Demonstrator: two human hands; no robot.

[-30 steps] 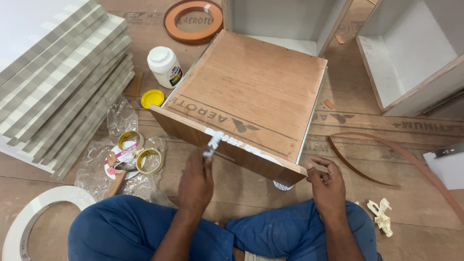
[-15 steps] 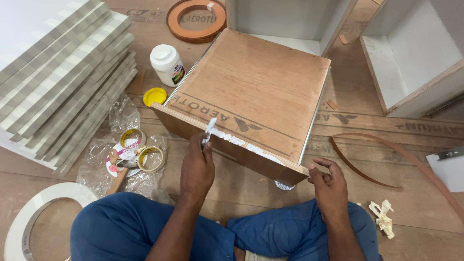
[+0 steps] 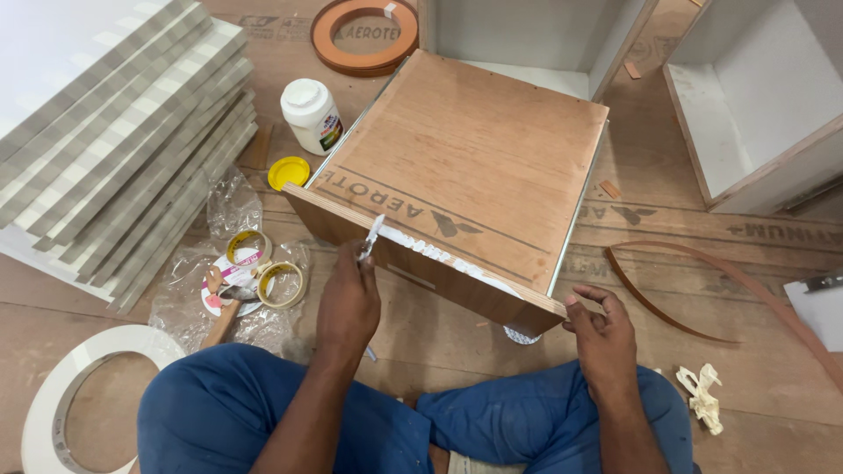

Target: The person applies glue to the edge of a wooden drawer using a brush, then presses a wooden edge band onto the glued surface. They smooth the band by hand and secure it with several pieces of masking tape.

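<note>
A brown plywood box lies on the floor in front of me, its near top edge streaked with white glue. My left hand is closed on a small glue-covered spreader whose tip rests on that edge, left of the glue bead. My right hand holds the box's near right corner with curled fingers. My legs in blue trousers sit just below the box.
An open white glue bottle and its yellow cap stand left of the box. Tape rolls lie on plastic wrap. Stacked grey-white panels fill the left. Edge-band coils, white cabinets and a brown strip surround.
My left hand has slid the spreader leftward along the near edge, from mid-edge toward the left corner. My right hand has stayed at the right corner.
</note>
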